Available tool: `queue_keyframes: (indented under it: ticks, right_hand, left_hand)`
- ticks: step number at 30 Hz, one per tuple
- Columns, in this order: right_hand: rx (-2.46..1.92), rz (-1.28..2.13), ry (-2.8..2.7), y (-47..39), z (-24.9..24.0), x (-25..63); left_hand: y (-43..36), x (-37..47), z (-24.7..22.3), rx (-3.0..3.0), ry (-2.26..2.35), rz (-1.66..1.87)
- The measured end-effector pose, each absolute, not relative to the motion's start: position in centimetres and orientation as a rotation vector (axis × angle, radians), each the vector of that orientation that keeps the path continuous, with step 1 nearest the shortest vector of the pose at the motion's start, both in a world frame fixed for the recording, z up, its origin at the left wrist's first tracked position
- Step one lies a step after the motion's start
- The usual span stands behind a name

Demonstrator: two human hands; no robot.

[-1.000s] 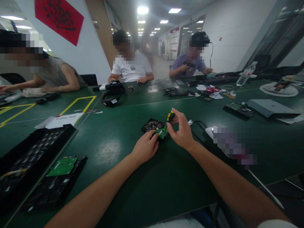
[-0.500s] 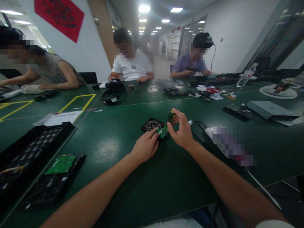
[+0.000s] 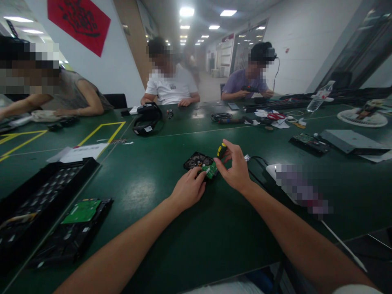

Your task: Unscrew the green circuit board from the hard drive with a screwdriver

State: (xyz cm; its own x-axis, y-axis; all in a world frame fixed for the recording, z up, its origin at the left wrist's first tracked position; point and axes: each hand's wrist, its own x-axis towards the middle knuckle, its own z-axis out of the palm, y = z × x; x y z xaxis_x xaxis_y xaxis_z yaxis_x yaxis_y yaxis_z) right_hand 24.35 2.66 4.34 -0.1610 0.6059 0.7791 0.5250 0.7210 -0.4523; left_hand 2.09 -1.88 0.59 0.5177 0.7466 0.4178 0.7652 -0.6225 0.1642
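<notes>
A black hard drive [image 3: 194,160] with a green circuit board [image 3: 211,170] on its near side lies on the table in front of me. My left hand [image 3: 190,187] holds it down, fingertips pressed on the near edge by the board. In my right hand [image 3: 235,168], thumb and fingers pinch the yellow-and-black handle of a screwdriver [image 3: 221,151]. The handle stands nearly upright over the right side of the board. I cannot make out the screwdriver's tip, hidden by fingers and distance.
At left stand a long black tray [image 3: 36,204] of parts and another hard drive [image 3: 76,228]. A power strip [image 3: 294,185] with a cable lies to the right, near another drive [image 3: 309,143] and a grey metal case [image 3: 352,141]. Several people sit across the green table [image 3: 147,163].
The screwdriver handle has turned in my right fingers, showing more yellow. My left hand stays on the hard drive. The whole view has shifted slightly.
</notes>
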Motion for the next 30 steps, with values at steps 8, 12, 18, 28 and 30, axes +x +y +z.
queue_keyframes:
  ticks: [8,12,18,28,30]
  right_hand:
    - [-0.842,0.151,-1.812,2.71,3.92,24.17]
    - [-0.842,0.179,-1.805,2.82,3.72,24.09]
    - [-0.863,0.094,-1.781,2.89,3.83,24.06]
    - [-0.866,0.150,-1.791,2.76,3.71,24.15]
    - [-0.880,0.108,-1.775,2.81,3.75,24.14]
  left_hand:
    - [-2.00,2.12,0.44,-2.686,-1.365,-0.717]
    - [-2.02,2.16,0.52,-2.683,-1.366,-0.696]
    - [-1.88,2.05,0.49,-2.690,-1.332,-0.699]
    - [-1.90,2.01,0.75,-2.706,-1.323,-0.694]
    - [-1.89,2.03,0.83,-2.705,-1.321,-0.684]
